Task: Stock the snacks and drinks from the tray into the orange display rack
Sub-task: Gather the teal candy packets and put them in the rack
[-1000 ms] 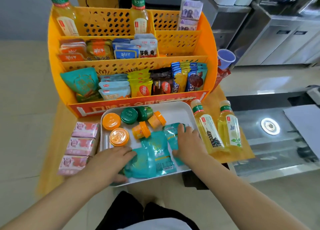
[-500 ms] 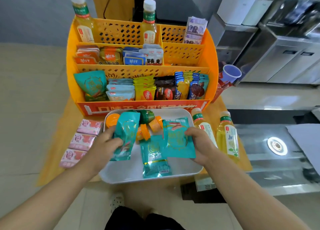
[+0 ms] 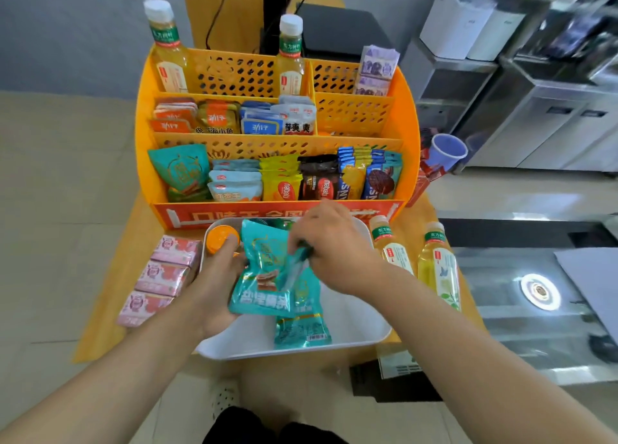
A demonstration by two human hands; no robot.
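Note:
The orange display rack [image 3: 406, 116] stands at the back of the table, with bottles in its top tier and snack packs in the lower two. In front of it lies the white tray [image 3: 354, 330]. My left hand [image 3: 217, 283] holds a teal snack packet [image 3: 264, 273] upright over the tray. My right hand [image 3: 331, 246] grips a second teal packet [image 3: 296, 269], pressed edge-on against the first. A third teal packet [image 3: 302, 330] lies flat in the tray. An orange-lidded jar [image 3: 220, 238] shows at the tray's back left; the other jars are hidden behind my hands.
Three pink snack boxes [image 3: 160, 273] lie left of the tray. Two yellow tea bottles [image 3: 393, 248] [image 3: 438, 266] stand to its right. A purple cup [image 3: 446, 151] sits beside the rack's right side. A steel counter runs along the right.
My hands have come together over the tray, bringing the two teal packets side by side. The right hand moved left and toward the rack. The view tilted up a little.

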